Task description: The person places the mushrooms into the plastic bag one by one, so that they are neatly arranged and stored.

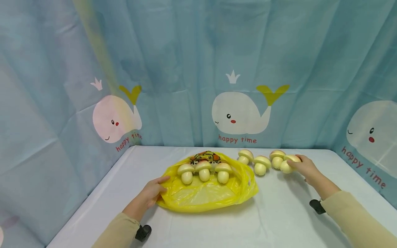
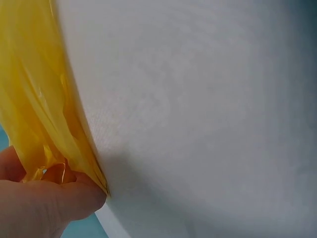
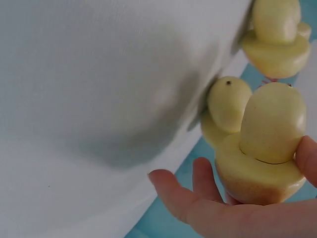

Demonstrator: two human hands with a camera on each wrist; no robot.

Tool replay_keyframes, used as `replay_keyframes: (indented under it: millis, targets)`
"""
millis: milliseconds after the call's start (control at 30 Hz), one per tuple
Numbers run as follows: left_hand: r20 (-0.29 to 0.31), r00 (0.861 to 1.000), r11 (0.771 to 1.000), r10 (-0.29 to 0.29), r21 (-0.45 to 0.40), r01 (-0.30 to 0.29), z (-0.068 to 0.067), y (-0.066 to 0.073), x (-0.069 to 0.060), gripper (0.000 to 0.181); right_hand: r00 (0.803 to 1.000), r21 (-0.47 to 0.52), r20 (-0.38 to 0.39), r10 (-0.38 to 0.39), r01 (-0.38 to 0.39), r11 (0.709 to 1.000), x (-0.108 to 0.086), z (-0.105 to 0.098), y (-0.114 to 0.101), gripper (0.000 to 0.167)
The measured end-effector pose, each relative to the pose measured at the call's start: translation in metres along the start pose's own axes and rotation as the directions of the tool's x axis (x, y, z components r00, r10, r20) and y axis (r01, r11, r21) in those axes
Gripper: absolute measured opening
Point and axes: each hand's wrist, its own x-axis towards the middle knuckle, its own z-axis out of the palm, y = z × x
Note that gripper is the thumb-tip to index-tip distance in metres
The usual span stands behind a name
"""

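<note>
A yellow plastic bag (image 1: pixel 201 203) lies with its mouth spread toward me, and three toy mushrooms (image 1: pixel 204 171) rest inside it. My left hand (image 1: pixel 150 193) pinches the bag's left edge; the left wrist view shows the thumb and fingers on the thin yellow film (image 2: pixel 44 99). At the right, my right hand (image 1: pixel 307 168) grips a cream mushroom with a brownish cap (image 3: pixel 270 129) between thumb and fingers. Close beside that one stands another mushroom (image 1: pixel 277 158), also visible behind it in the right wrist view. Part of the held cap is hidden by my fingers.
Two more mushrooms, one nearer (image 1: pixel 261 165) and one farther back (image 1: pixel 245 156), stand by the bag's right side. Everything is on a white-covered table (image 1: pixel 288 220). A blue curtain (image 1: pixel 186 69) with whale prints hangs behind the table's far edge.
</note>
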Motion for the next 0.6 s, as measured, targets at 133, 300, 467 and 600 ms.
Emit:
replay_keyframes:
  millis: [133, 300, 467, 600]
  targets:
    - [0.005, 1.0, 1.0, 0.005, 0.012, -0.005, 0.001, 0.0, 0.001, 0.058, 1.0, 0.047, 0.016, -0.02, 0.019, 0.999, -0.009, 0.0, -0.002, 0.085]
    - [0.009, 1.0, 0.999, 0.026, 0.027, -0.026, 0.003, 0.0, 0.002, 0.058, 0.996, 0.108, 0.038, -0.081, 0.076, 0.991, -0.018, 0.004, -0.005, 0.081]
    - [0.002, 1.0, 0.999, 0.016, 0.03, -0.016, 0.002, 0.0, 0.001, 0.057, 0.989, 0.13, 0.062, -0.137, 0.128, 0.983, -0.025, 0.009, -0.012, 0.079]
    - [0.004, 1.0, 1.0, 0.008, 0.023, -0.009, 0.002, 0.001, 0.0, 0.057, 0.982, 0.18, 0.088, -0.167, 0.149, 0.972, -0.029, 0.014, -0.016, 0.079]
